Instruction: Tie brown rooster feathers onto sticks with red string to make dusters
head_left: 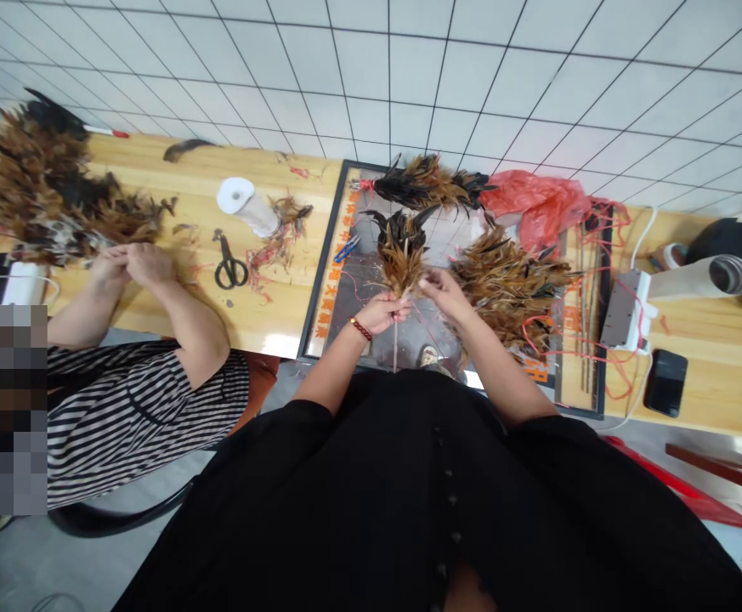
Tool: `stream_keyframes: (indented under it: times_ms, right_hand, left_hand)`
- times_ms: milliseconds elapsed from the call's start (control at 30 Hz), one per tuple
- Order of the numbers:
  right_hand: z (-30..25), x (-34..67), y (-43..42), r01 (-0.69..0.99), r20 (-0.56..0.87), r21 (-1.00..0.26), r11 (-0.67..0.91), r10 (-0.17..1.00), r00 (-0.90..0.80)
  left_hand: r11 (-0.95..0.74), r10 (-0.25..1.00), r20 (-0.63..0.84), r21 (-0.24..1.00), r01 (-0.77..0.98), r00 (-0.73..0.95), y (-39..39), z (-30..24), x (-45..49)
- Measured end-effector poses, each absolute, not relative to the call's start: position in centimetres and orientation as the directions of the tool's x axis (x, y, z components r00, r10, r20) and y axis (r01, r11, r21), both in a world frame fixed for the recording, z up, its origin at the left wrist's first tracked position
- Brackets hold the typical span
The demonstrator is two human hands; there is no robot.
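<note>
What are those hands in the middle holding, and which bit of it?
The left hand holds a feather bundle by its bottom end, above the thin stick. Whether the right hand pinches anything can't be told.

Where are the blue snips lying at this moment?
In the head view, the blue snips lie left of centre on the black-framed panel, beside its orange lettering and left of the feather bundle in the person's left hand.
</note>
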State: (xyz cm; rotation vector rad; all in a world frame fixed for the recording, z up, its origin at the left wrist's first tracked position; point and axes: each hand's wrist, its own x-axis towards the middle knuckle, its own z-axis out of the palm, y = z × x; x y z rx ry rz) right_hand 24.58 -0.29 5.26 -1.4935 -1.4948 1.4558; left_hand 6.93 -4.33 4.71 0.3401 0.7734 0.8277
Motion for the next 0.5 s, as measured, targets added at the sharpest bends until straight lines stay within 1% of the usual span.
stream_keyframes:
  times_ms: [33,67,100,133,233,333,400,500]
  right_hand:
    - [4.8,24.8,-1.1,0.265,-0.438,-0.89,-0.371,0.856,-0.274]
    - [4.5,25.0,-2.0,0.236,-0.544,-0.839,-0.49,0.765,-0.344]
    - [4.3,25.2,-2.8,0.219,-0.6,-0.797,-0.563,0.699,-0.389]
    - [4.1,25.4,-3.5,0.206,-0.618,-0.78,-0.591,0.678,-0.398]
    - [4.0,25.8,-4.8,0.217,-0.574,-0.819,-0.532,0.763,-0.297]
    - [4.1,26.0,-5.6,0.275,-0.57,-0.818,-0.506,0.779,-0.262]
    - [4.1,25.9,-6.2,0.258,-0.564,-0.823,-0.506,0.783,-0.263]
    - [4.1,25.3,-7.1,0.209,-0.524,-0.85,-0.484,0.818,-0.238]
  left_hand:
    - [0.641,0.767,-0.488,0.577,-0.506,0.416,-4.3,4.8,6.9]
    - [0.639,0.769,-0.495,0.605,-0.474,0.405,-4.2,4.8,6.9]
    - [0.638,0.769,-0.501,0.635,-0.436,0.396,-4.1,4.8,6.9]
    - [0.637,0.769,-0.508,0.665,-0.39,0.388,-4.0,4.8,7.0]
    - [0.635,0.762,-0.565,0.746,-0.2,0.314,-3.4,4.7,7.7]
    - [0.601,0.781,-0.601,0.797,0.062,0.168,-2.7,4.5,8.8]
    - [0.509,0.814,-0.556,0.823,0.253,0.169,-2.3,4.5,9.4]
    - [0.353,0.838,-0.491,0.82,0.449,0.237,-2.2,4.8,10.3]
